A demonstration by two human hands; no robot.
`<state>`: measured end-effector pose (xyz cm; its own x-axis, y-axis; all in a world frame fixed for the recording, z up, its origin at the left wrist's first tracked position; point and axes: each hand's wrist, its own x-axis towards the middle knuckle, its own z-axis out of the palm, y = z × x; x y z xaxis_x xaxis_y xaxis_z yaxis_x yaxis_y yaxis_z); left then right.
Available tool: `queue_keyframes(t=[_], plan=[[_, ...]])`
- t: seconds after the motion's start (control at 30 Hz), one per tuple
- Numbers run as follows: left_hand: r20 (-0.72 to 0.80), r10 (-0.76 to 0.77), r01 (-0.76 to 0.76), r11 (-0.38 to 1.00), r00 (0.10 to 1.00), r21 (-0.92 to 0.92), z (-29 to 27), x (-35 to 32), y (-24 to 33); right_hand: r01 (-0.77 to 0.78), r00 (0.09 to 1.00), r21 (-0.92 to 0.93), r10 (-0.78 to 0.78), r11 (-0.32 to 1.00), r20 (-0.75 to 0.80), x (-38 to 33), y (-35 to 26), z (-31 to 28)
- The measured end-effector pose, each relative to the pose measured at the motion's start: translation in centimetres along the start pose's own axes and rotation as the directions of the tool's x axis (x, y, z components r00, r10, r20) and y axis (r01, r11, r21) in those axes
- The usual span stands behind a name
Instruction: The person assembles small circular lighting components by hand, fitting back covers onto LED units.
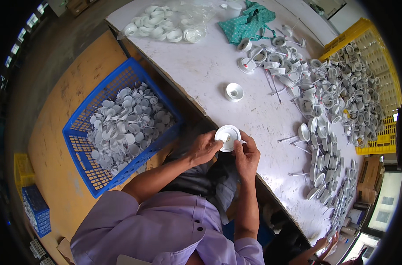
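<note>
A white round lamp housing (228, 134), with a wide rim and a hollow centre, is held above the near edge of the white table. My left hand (204, 148) grips its left side, thumb over the rim. On its right side my right hand (247, 156) pinches the rim, thumb on top and fingers behind. Beyond my hands, a similar white cup-shaped part (234, 92) stands alone on the table. To the right spreads a heap of white round lamp parts with wires (309, 106).
At left a blue basket (79, 154) holds many white wired discs. A yellow crate (349, 39) full of similar parts lies at far right. A clear bag of white rings (159, 26) and green dotted cloth (245, 26) lie at the back. Another person's hands (326, 244) work at lower right.
</note>
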<state>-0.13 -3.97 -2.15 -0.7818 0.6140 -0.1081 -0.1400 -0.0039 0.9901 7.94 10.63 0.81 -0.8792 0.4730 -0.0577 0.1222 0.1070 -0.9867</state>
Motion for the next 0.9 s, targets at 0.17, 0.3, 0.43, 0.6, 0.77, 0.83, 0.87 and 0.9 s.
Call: queue_keyframes(t=[0.17,0.3,0.43,0.6,0.77,0.83,0.87,0.9], plan=[[-0.078,-0.013,0.022,0.993,0.997,0.113,0.7,-0.1,0.9,-0.013,0.996,-0.020,0.011,1.000,-0.092,0.2,0.6,1.3],[-0.109,0.030,-0.011,0.985,0.994,0.171,0.9,0.1,0.9,-0.003,0.986,-0.063,-0.008,0.998,-0.169,0.0,0.8,1.6],[-0.097,-0.026,0.042,0.984,0.995,0.174,1.0,0.1,1.7,0.015,0.977,-0.089,-0.034,0.996,-0.212,-0.3,1.1,1.8],[-0.104,-0.030,0.044,0.990,0.994,0.133,1.0,0.2,0.9,-0.016,0.976,-0.074,-0.001,0.997,-0.217,-0.4,0.9,2.1],[-0.075,-0.018,0.025,0.995,0.997,0.097,0.6,0.5,-0.1,-0.080,0.986,-0.033,0.075,0.996,-0.146,-0.5,0.5,1.2],[-0.033,-0.070,0.073,0.994,0.997,0.087,0.8,0.7,0.2,0.079,0.986,-0.071,-0.088,0.994,-0.141,-0.9,-0.2,0.1],[-0.005,-0.065,0.065,0.994,0.998,0.083,1.0,0.8,0.2,0.079,0.982,-0.082,-0.091,0.994,-0.167,-1.1,-0.7,-0.5],[0.031,-0.059,0.055,0.993,0.998,0.100,1.1,1.0,0.1,0.236,0.963,-0.257,-0.262,0.937,-0.068,-1.3,-1.2,-0.9]])
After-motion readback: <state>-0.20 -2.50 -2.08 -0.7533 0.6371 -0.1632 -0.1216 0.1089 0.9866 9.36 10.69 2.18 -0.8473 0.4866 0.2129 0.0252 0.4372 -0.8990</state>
